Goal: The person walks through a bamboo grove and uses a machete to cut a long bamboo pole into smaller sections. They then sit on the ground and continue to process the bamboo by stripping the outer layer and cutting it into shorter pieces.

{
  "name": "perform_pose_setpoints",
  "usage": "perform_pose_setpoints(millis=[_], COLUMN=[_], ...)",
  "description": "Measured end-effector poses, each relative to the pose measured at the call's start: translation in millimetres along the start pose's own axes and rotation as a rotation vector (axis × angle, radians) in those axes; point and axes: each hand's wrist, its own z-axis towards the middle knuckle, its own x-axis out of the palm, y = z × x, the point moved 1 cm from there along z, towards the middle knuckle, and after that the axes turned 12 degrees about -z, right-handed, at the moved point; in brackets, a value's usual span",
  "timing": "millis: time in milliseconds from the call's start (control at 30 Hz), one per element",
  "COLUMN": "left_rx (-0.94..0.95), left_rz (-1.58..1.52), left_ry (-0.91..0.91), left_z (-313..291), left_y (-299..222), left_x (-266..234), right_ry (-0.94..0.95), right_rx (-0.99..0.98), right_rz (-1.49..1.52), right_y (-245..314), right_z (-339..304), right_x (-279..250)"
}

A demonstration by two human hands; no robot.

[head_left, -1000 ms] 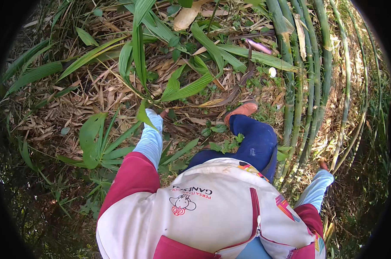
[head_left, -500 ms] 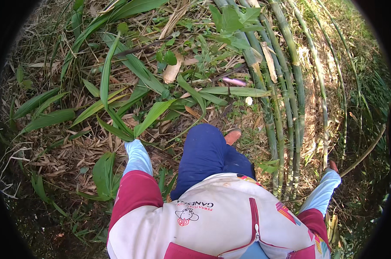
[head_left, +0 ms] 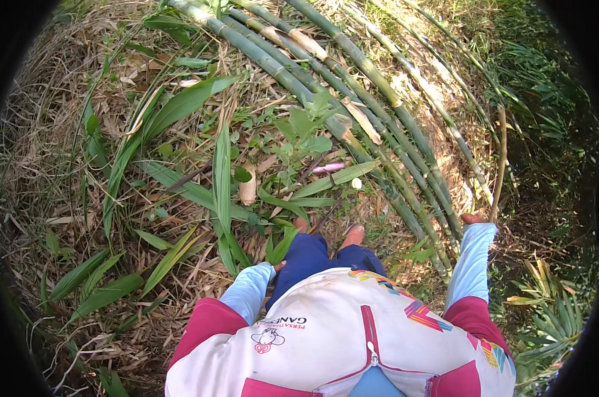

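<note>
Head view, only one we have: we're looking straight down at the person's white and magenta jersey (head_left: 339, 331) and blue trousers (head_left: 313, 255), standing on dry leaf litter (head_left: 61, 198) with broad green leaves (head_left: 187, 102) spread to the left and centre. Right hand (head_left: 471, 218) sits at the end of the light-blue sleeve (head_left: 473, 264), out to the right, closed around the lower end of a thin brown stick (head_left: 500, 165) that runs up and away from it; only a sliver of the hand shows, so we read the grasp from the stick meeting it. Left hand (head_left: 279, 266) is mostly hidden behind its own light-blue cuff, down against the left thigh; just a fingertip shows, and we cannot tell if it is open or closed or holding anything. A bundle of green bamboo stems (head_left: 352, 112) lies diagonally from top left down to the right, ending just beside the right forearm. A small pink-purple piece (head_left: 329, 167) lies among low plants ahead of the feet (head_left: 352, 235). Versus half a second ago: the bamboo bundle has swung from the right edge toward the top centre, so the head has turned; the right hand now sits higher and closer in, with the stick clearly in it; the left arm has dropped in closer to the leg.
</note>
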Motion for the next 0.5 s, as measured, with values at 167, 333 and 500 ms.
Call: perform_pose_setpoints(millis=[167, 333, 500], left_rx=[-0.361, 0.096, 0.574], left_rz=[0.750, 0.900, 0.825], left_ry=[0.315, 0.413, 0.582], left_z=[-77, -67, -121], left_y=[-277, -390, -506], left_x=[15, 84, 180], right_ry=[0.094, -0.111, -0.079], right_rx=[-0.031, 0.287, 0.514], right_rz=[0.251, 0.781, 0.754], right_y=[-42, -75, -86], right_z=[-59, -105, -123], right_x=[22, 41, 88])
